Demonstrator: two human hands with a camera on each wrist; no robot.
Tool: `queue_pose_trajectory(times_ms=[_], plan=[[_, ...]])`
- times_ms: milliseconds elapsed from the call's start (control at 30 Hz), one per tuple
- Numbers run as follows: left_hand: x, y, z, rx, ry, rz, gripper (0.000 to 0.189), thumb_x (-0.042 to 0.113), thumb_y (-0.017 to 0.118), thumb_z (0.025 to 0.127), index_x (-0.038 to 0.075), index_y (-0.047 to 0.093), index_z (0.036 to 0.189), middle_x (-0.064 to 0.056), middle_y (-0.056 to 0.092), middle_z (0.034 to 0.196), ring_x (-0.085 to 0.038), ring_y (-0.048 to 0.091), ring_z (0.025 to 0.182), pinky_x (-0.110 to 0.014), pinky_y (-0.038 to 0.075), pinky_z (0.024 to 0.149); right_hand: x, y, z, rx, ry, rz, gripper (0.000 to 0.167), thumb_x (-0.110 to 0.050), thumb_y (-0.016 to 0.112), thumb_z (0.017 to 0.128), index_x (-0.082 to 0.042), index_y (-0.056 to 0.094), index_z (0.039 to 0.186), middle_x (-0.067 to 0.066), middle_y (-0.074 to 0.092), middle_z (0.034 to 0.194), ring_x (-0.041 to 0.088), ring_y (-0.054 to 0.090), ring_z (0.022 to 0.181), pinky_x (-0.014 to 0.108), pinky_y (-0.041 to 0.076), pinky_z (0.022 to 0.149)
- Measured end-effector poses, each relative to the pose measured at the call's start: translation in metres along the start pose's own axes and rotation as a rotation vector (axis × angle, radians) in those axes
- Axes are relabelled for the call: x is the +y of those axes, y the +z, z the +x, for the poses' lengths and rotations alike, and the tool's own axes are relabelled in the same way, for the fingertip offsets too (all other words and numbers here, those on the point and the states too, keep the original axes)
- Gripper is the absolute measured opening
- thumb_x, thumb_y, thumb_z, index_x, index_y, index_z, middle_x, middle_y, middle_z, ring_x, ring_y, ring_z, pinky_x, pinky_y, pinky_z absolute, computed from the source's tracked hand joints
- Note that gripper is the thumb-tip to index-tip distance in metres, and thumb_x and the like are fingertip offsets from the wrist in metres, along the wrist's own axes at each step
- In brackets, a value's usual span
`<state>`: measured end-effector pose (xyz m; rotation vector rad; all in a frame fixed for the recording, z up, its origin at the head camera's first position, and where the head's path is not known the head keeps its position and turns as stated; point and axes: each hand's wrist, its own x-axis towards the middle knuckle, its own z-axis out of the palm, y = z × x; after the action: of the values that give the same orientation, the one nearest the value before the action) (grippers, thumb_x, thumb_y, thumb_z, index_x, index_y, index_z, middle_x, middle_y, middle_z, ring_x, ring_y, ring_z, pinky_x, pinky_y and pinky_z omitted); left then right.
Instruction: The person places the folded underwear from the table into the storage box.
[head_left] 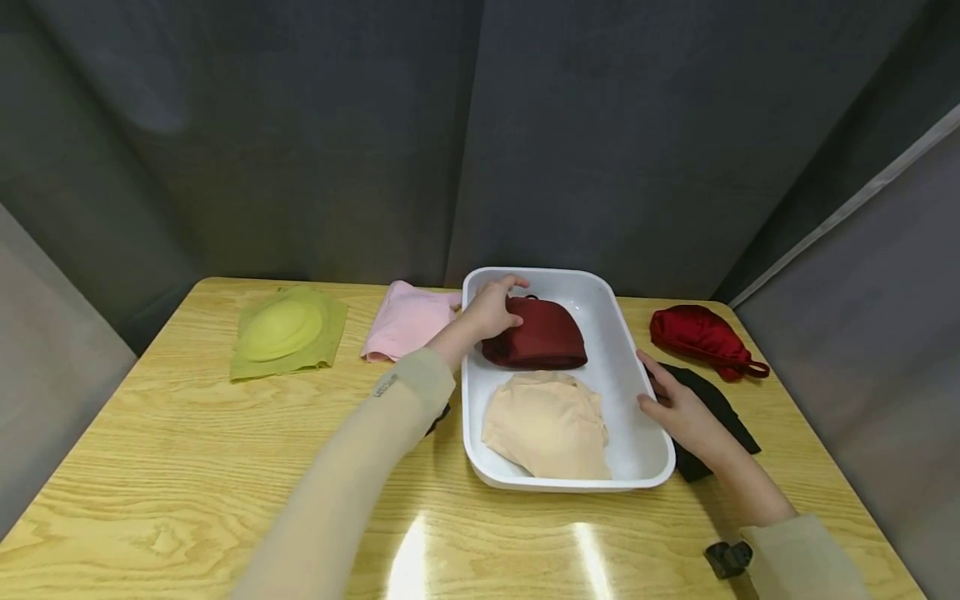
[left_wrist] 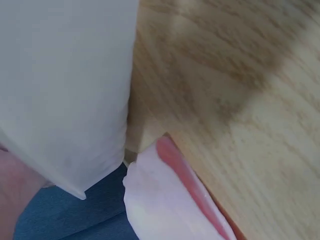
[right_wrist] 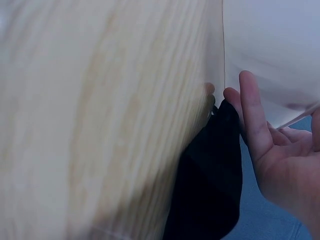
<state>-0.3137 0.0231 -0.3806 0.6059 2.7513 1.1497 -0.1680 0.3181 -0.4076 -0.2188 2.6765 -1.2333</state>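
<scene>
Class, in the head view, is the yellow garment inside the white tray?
No, the yellow garment lies on the wooden table, left of the white tray.

one tub (head_left: 628, 417), six cloth items (head_left: 547, 425)

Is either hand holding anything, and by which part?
The right hand rests straight-fingered against the right side of the tub. The left hand is at the left end of the maroon garment; its grip is unclear.

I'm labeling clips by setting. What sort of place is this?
Probably a screened-off indoor recording booth: a dark backdrop behind, a gray side panel, and a wooden table holding a white tray.
</scene>
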Motion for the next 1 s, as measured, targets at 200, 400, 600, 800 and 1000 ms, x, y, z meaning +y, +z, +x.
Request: queue_pose_trajectory(times_ms=[200, 400, 600, 800, 1000], plan=[[0.007, -0.012, -0.007, -0.022, 0.041, -0.054, 0.059, 0.004, 0.07, 0.083, 0.012, 0.046, 0.136, -0.013, 0.051, 0.134, -0.026, 0.047, 0.123, -0.037, 0.041, 0.102, 0.0, 0.001, 0.002, 0.001, -0.002, 0.0, 0.07, -0.023, 0.05, 0.097, -0.018, 0.007, 0.153, 0.034, 0.036, 0.14, 0.047, 0.05, 0.117, 0.055, 0.05, 0.087], [0.015, -0.02, -0.015, -0.037, 0.062, -0.057, 0.057, 0.007, 0.07, 0.084, 0.014, 0.046, 0.135, -0.011, 0.051, 0.134, -0.026, 0.046, 0.125, -0.042, 0.041, 0.102, 0.001, 0.001, 0.004, 0.0, -0.002, -0.002, 0.07, -0.022, 0.049, 0.097, -0.017, 0.007, 0.153, 0.035, 0.036, 0.14, 0.047, 0.05, 0.118, 0.055, 0.05, 0.087], [0.022, -0.028, -0.022, -0.046, 0.116, -0.033, 0.058, 0.007, 0.069, 0.085, 0.014, 0.045, 0.137, -0.011, 0.051, 0.134, -0.026, 0.047, 0.124, -0.034, 0.042, 0.102, 0.001, 0.002, 0.005, 0.003, 0.011, -0.008, 0.07, -0.023, 0.049, 0.097, -0.018, 0.007, 0.153, 0.035, 0.034, 0.141, 0.047, 0.049, 0.118, 0.055, 0.05, 0.087], [0.029, -0.037, -0.033, -0.034, 0.152, -0.012, 0.056, 0.009, 0.069, 0.086, 0.014, 0.045, 0.136, -0.009, 0.051, 0.133, -0.024, 0.048, 0.122, -0.032, 0.041, 0.103, 0.002, 0.003, 0.006, 0.006, 0.016, -0.015, 0.07, -0.023, 0.049, 0.098, -0.018, 0.006, 0.153, 0.035, 0.034, 0.142, 0.048, 0.048, 0.119, 0.056, 0.049, 0.088], [0.033, -0.047, -0.045, 0.039, 0.196, 0.036, 0.054, 0.012, 0.07, 0.085, 0.014, 0.048, 0.133, -0.007, 0.056, 0.127, -0.022, 0.049, 0.118, -0.035, 0.036, 0.104, 0.001, 0.004, 0.008, 0.009, 0.011, -0.021, 0.07, -0.024, 0.049, 0.098, -0.018, 0.007, 0.153, 0.035, 0.034, 0.141, 0.047, 0.048, 0.119, 0.056, 0.049, 0.088]])
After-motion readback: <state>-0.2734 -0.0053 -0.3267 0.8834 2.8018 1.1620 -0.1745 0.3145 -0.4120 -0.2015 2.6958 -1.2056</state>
